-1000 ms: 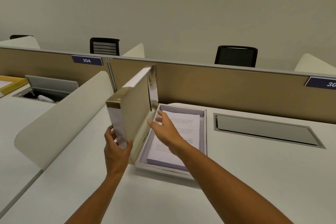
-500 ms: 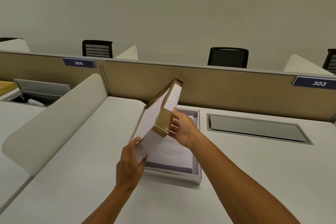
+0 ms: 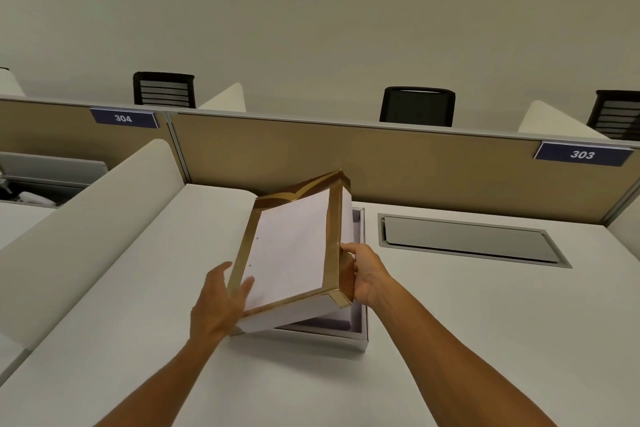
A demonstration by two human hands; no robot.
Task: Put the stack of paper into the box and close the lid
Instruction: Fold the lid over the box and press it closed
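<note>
The lid, white on top with a gold border and brown corner, hangs tilted over the open box, its near left edge lowest. My left hand grips the lid's near left corner. My right hand holds its right edge near the front corner. The box rests on the white desk, and only its right wall and front rim show. The lid hides the stack of paper.
A tan partition runs along the back of the desk, with labels 304 and 303. A cream curved divider stands on the left. A closed grey cable flap lies right of the box. Black chairs stand behind the partition.
The lid swung from upright at the box's left side down over the box, covering the paper. My right hand left the paper and took the lid's right edge.
</note>
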